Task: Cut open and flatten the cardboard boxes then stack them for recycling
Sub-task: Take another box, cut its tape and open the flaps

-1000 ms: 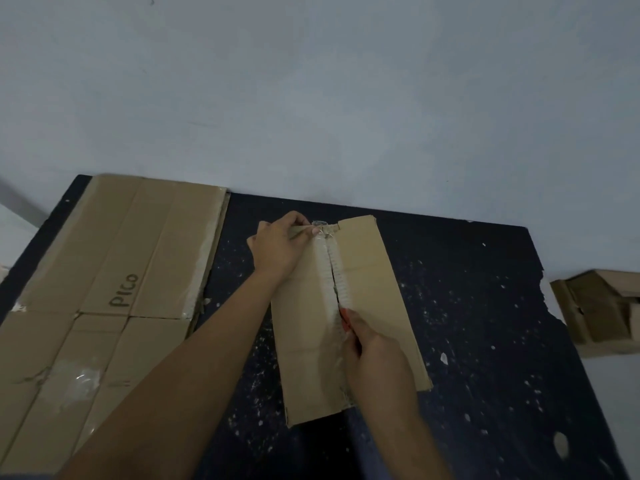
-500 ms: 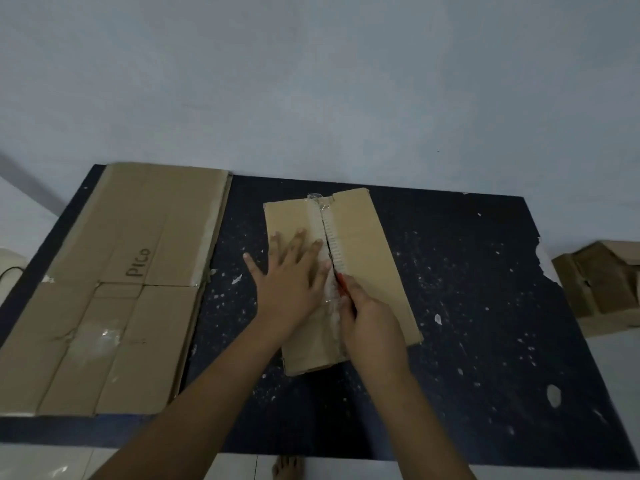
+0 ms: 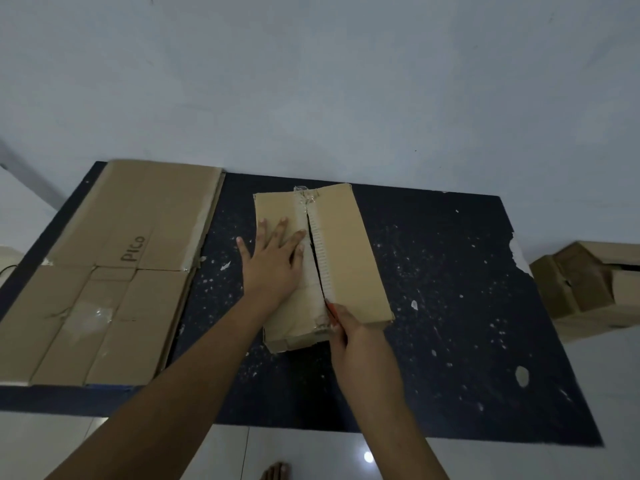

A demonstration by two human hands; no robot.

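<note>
Pale grey-blue wall (image 3: 311,81) fills upper half of frame, plain, faint scuffs. Dark navy worktop (image 3: 467,289) across the middle, speckled with white flecks, chipped at its right edge. Glossy white tiled floor (image 3: 304,452) along bottom of frame, with one small bright light reflection (image 3: 368,456).

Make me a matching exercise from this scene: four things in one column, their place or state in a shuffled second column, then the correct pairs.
Things:
1. left hand
2. right hand
3. flattened cardboard marked PICO
4. uncut box

Places or states:
A. lies flat on the left part of the dark mat
B. presses flat on the left flap of the middle box
C. sits off the mat's right edge
D. grips a red-tipped cutter at the near end of the seam

Pairs: 1-B, 2-D, 3-A, 4-C
</note>
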